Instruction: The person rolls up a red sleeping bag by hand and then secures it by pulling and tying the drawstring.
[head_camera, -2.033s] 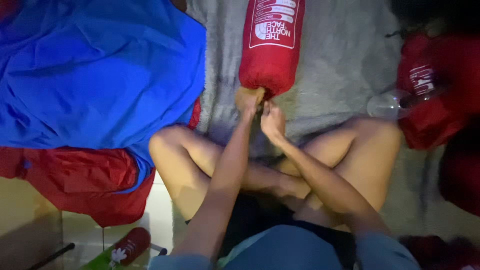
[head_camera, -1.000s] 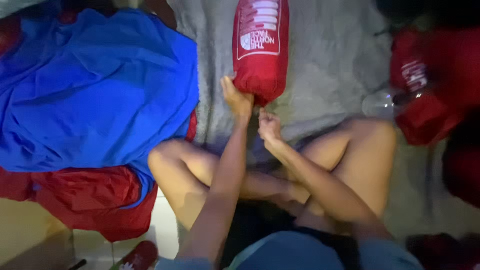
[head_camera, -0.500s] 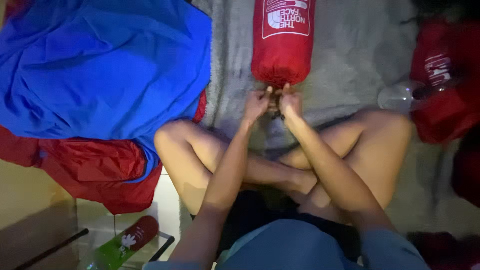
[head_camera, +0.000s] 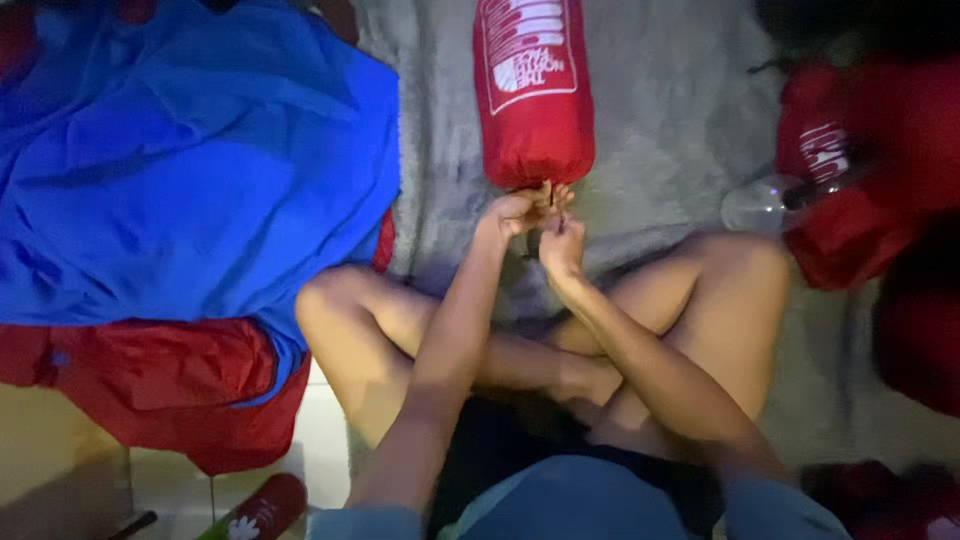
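- Already the red stuff sack (head_camera: 532, 95) looks fully packed: it lies as a firm, filled cylinder on the grey rug (head_camera: 680, 130), its near end gathered to a pucker just in front of the person's crossed legs.
- Both hands meet at that gathered mouth. The left hand (head_camera: 512, 212) is curled shut just under the pucker, apparently pinching the drawcord or the bunched fabric; the cord itself is too small and dim to make out.
- Just below it, touching or nearly so, the right hand (head_camera: 562, 243) is also closed, fingers folded in as if gripping the same cord lower down.
- Judging from this, the stuffing is done and the closing of the mouth is the part in hand; whether the cord is already cinched tight or knotted cannot be told.
- Left of the person, a big blue sleeping bag or quilt (head_camera: 190, 160) lies spread loose over a red one (head_camera: 170, 390), neither of them packed.
- At the right sit more red bags (head_camera: 850, 170) with a clear plastic bottle (head_camera: 765, 203) against them, and a red bottle (head_camera: 262, 508) lies on the tiled floor at the bottom left.
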